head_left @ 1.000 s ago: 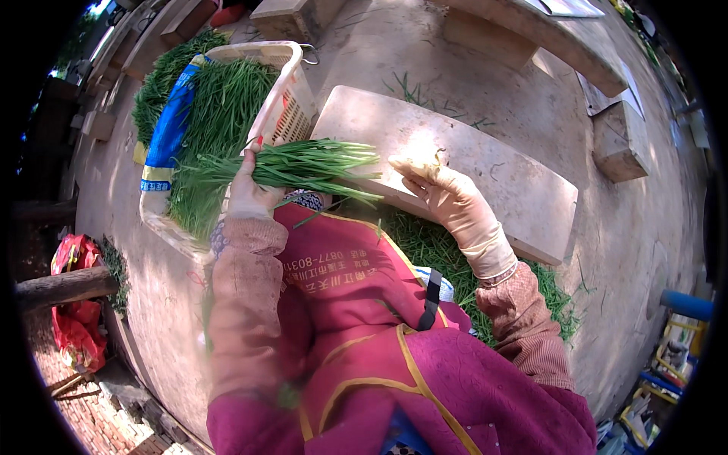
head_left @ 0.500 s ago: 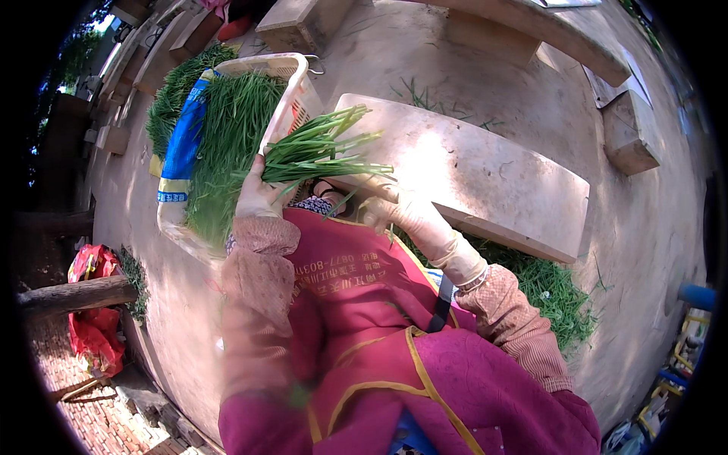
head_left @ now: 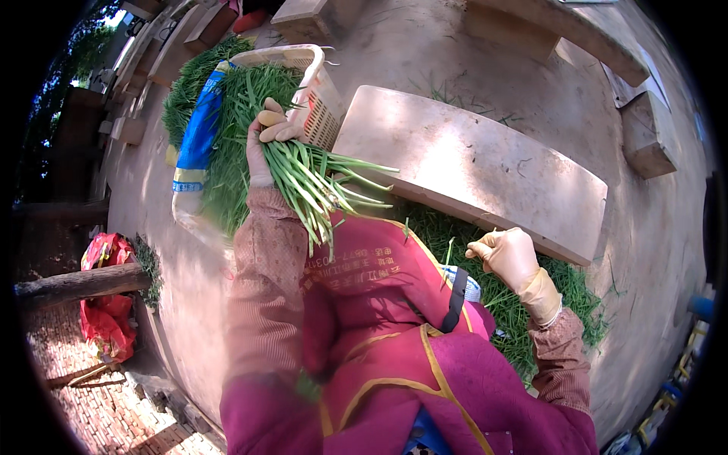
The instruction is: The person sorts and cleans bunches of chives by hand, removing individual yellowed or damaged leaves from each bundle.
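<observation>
My gloved left hand (head_left: pixel 274 136) is closed round a bunch of chives (head_left: pixel 307 178), over the right side of a basket. Their pale stem ends fan out toward my apron and a stone bench. More chives (head_left: pixel 243 159) fill the cream plastic basket (head_left: pixel 322 102), which has a blue and yellow woven sack (head_left: pixel 199 133) along its left part. My gloved right hand (head_left: pixel 506 258) is out to the right, its fingers curled and pinched together above a heap of loose green leaves (head_left: pixel 584 303). What it pinches, if anything, cannot be made out. A short green piece (head_left: pixel 449 250) shows in the air left of it.
The long stone bench (head_left: pixel 470 167) lies ahead of me, with stray leaves (head_left: pixel 478 106) on the ground behind it. Another stone bench (head_left: pixel 561 30) stands farther off. A log (head_left: pixel 83 284) and red plastic bags (head_left: pixel 108 326) are at the left.
My left hand has turned the chives so the stem ends point down and right. My right hand has moved away from the bunch, rightward and down, over the loose leaves.
</observation>
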Demonstrator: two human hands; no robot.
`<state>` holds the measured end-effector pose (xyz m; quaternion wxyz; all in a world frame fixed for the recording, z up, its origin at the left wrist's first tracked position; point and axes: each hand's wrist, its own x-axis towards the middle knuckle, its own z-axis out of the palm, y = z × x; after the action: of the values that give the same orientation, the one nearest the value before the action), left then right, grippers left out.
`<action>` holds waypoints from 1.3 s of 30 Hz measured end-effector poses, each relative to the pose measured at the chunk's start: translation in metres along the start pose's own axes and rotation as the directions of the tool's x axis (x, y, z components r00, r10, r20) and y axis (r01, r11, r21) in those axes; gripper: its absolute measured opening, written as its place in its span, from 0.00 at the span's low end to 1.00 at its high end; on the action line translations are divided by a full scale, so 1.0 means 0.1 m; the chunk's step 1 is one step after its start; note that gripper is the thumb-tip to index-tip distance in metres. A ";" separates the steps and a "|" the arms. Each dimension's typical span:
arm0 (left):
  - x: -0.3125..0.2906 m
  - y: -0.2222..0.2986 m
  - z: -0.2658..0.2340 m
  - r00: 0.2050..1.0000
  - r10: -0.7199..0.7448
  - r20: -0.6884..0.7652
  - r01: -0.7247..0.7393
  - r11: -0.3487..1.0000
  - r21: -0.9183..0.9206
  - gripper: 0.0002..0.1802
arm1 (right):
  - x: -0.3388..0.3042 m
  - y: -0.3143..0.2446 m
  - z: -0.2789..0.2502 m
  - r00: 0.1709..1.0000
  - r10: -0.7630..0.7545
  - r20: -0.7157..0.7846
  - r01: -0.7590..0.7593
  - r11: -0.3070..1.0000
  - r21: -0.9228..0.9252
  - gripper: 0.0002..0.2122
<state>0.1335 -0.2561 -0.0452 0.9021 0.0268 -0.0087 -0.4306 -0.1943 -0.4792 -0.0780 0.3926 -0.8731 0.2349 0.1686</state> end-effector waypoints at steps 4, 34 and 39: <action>0.07 -0.17 0.13 0.994 0.051 0.095 -0.050 0.999 -0.010 0.16 | -0.07 -0.44 -0.01 0.969 -0.231 0.083 0.056 0.539 0.840 0.13; -0.16 -0.15 0.10 0.966 0.059 0.250 -0.073 0.996 0.044 0.20 | 0.06 -1.20 0.23 0.918 -0.379 -0.120 0.371 0.709 0.599 0.09; -0.18 -0.17 0.12 0.941 0.037 0.336 -0.063 0.996 0.069 0.22 | 0.21 -1.39 0.49 0.958 -0.138 0.252 -0.134 0.564 0.815 0.11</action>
<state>0.1083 -0.2532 -0.0343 0.8965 -0.0113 -0.1792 -0.4051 -0.1072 -0.3664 -0.0351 0.7845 -0.5540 0.2255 0.1638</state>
